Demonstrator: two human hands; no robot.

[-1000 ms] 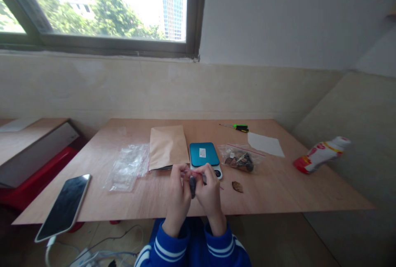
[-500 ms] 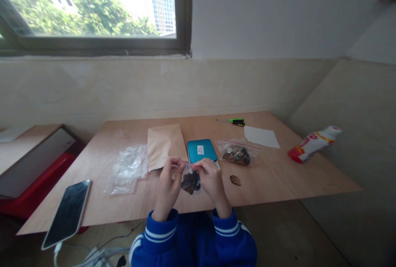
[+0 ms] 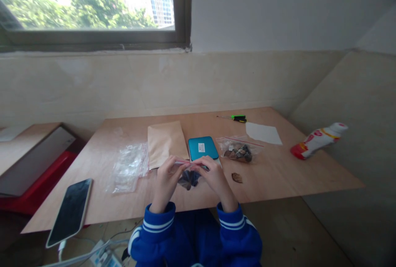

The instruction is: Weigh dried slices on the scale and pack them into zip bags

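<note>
Both hands, the left hand (image 3: 165,176) and the right hand (image 3: 214,173), pinch the reddish top strip of a small clear bag (image 3: 187,179), which hangs with its dark pieces in front of the blue-topped scale (image 3: 203,148), near the front edge of the tabletop (image 3: 126,207). Whether that strip is sealed I can't tell at this size. If it gapes, a tilt or a slipped thumb could spill pieces toward the loose brown flake (image 3: 236,177); uneven pressing along the strip could leave a gap at one corner
</note>
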